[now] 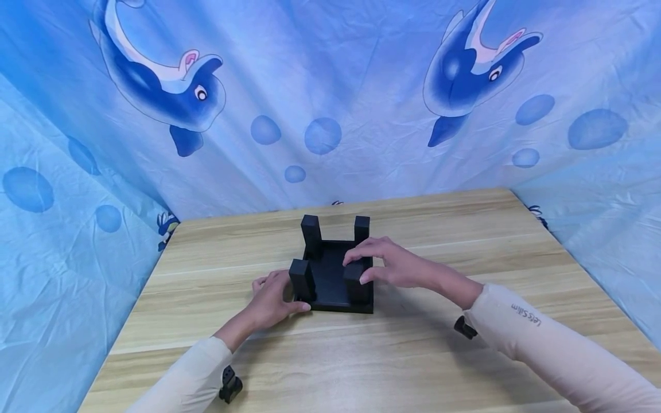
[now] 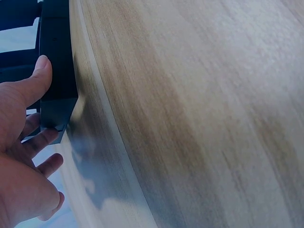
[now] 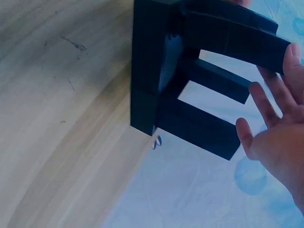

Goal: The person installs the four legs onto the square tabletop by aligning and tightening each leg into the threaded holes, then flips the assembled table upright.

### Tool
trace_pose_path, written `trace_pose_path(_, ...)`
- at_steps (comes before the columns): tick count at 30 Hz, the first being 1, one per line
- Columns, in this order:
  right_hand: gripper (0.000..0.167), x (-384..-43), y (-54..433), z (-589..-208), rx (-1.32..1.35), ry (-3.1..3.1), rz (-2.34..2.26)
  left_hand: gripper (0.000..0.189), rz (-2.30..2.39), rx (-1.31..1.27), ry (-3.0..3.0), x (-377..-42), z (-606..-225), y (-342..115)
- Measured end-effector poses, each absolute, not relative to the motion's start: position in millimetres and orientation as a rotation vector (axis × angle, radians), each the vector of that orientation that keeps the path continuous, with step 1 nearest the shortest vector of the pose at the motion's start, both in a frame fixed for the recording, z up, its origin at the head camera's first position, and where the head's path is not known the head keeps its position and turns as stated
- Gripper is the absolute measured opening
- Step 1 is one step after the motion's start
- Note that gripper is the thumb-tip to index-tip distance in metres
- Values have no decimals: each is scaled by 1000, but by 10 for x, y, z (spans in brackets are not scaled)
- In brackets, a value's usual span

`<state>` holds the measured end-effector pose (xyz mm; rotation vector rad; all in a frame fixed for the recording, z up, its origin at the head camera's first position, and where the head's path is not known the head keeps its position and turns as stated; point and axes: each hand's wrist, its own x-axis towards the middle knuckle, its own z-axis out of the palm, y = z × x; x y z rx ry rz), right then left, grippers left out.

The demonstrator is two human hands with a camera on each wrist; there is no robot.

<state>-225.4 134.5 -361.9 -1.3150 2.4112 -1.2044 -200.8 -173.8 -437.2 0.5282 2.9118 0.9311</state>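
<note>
A small black stool [image 1: 333, 281] lies upside down on the table, its square legs pointing up from a shallow-rimmed seat. My left hand [image 1: 271, 303] holds the seat's near-left corner, with the thumb along the front edge and fingers round the left side. In the left wrist view the thumb [image 2: 40, 78] presses on the dark edge. My right hand [image 1: 400, 267] grips the top of the near-right leg [image 1: 357, 287] between thumb and fingers. In the right wrist view the thumb lies at that leg's tip, and other legs [image 3: 199, 128] extend beside the fingers.
The wood-grain table [image 1: 439, 367] spreads out around the stool. A blue cloth [image 1: 361, 143] printed with dolphins and bubbles hangs behind it and along both sides. Small black devices [image 1: 230, 384] sit at the wrists by the pale sleeves.
</note>
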Motion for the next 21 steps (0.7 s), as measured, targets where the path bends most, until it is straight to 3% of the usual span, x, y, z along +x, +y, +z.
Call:
trace_pose_path(11, 47, -2201, 1367, -3646, -1035, 2545, -1228, 58, 934, 533, 2915, -2003, -4374, -1729)
trace_pose_path(16, 63, -2251, 1437, -3570, -1230, 2415, -1200, 60, 924, 513, 2913, -1997, -4370, -1728)
trace_pose_path(21, 49, -2288, 1443, -3545, -1427, 2296, -1192, 59, 922, 505, 2909, -1996, -4371, -1727)
